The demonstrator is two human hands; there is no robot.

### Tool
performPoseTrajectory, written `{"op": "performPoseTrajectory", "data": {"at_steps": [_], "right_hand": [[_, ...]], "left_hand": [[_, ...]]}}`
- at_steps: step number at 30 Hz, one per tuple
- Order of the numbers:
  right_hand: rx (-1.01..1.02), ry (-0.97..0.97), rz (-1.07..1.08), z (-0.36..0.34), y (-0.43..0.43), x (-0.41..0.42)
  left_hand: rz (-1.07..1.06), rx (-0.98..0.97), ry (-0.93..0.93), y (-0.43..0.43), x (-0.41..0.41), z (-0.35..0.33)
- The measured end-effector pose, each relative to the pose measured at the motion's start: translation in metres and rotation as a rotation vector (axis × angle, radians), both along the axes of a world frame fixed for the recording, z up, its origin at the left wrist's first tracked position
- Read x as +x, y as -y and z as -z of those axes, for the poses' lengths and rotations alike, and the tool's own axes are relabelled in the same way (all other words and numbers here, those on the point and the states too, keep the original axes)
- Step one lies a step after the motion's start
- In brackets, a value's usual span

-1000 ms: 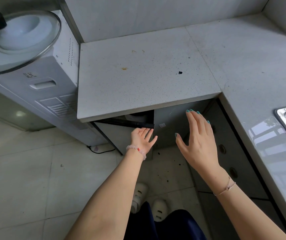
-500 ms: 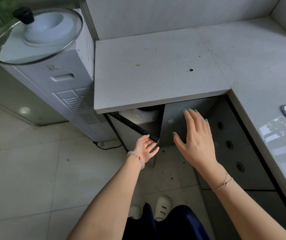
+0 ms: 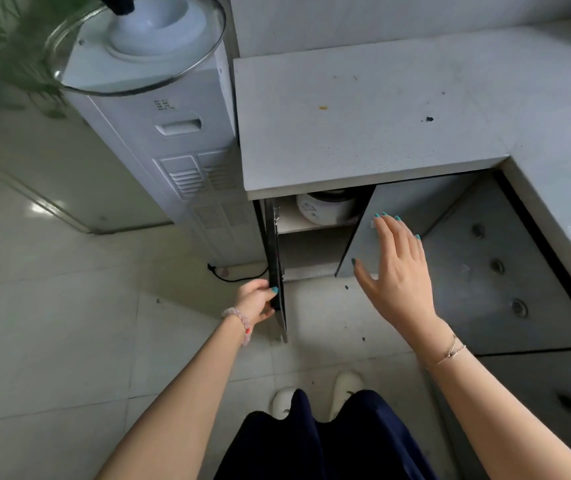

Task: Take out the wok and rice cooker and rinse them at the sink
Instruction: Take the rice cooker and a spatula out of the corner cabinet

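Observation:
A white rice cooker (image 3: 324, 208) stands on the upper shelf inside the cabinet under the grey countertop (image 3: 363, 126), partly hidden by the counter edge. My left hand (image 3: 255, 302) grips the edge of the left cabinet door (image 3: 276, 268), which is swung wide open and seen edge-on. My right hand (image 3: 395, 271) hovers with fingers spread in front of the shut right cabinet door (image 3: 405, 209), holding nothing. No wok is visible.
A white water dispenser (image 3: 180, 140) stands left of the cabinet with a glass lid (image 3: 138, 50) on top. A power cable (image 3: 235, 275) lies on the tiled floor. Grey drawer fronts (image 3: 495, 268) run along the right. My white shoes (image 3: 318, 393) are below.
My left hand has pulled the left cabinet door from slightly ajar to wide open, revealing the rice cooker. My right hand stayed near the right door. The view shifted left.

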State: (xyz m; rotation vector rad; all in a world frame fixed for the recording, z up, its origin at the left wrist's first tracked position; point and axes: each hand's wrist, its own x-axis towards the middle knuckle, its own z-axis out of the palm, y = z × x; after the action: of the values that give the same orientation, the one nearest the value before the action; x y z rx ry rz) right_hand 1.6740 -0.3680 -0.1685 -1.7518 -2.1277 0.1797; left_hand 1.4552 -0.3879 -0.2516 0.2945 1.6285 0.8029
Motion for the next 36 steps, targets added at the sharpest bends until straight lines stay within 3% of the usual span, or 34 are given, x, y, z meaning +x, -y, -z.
{"op": "performPoseTrajectory", "data": {"at_steps": [6,11,17,22,24,27,32,34,36], "right_hand": [[0.001,0.012,-0.005,0.004,0.010,-0.020],[0.000,0.012,0.012,0.007,0.005,-0.013],[-0.038,0.019,0.023,0.015,-0.015,0.008],[-0.125,-0.040,0.046,0.033,-0.046,0.034],[-0.216,-0.191,0.100,0.044,-0.063,0.045],[-0.469,-0.580,0.259,0.064,-0.094,0.058],[-0.921,-1.632,0.618,0.093,-0.151,0.072],[-0.965,-1.883,0.656,0.103,-0.171,0.077],[-0.950,-2.018,0.673,0.109,-0.188,0.077]], "left_hand": [[0.331,0.047,-0.236,0.001,-0.008,-0.007],[0.530,0.157,-0.735,-0.004,-0.003,-0.014],[0.699,0.569,-1.394,-0.029,0.001,-0.059],[0.707,0.746,-1.655,-0.059,0.021,-0.094],[0.721,0.734,-1.700,-0.068,0.031,-0.100],[0.713,0.708,-1.746,-0.080,0.046,-0.102],[0.697,0.702,-1.811,-0.095,0.067,-0.101],[0.689,0.697,-1.835,-0.099,0.074,-0.102],[0.665,0.698,-1.861,-0.103,0.079,-0.104]]}}
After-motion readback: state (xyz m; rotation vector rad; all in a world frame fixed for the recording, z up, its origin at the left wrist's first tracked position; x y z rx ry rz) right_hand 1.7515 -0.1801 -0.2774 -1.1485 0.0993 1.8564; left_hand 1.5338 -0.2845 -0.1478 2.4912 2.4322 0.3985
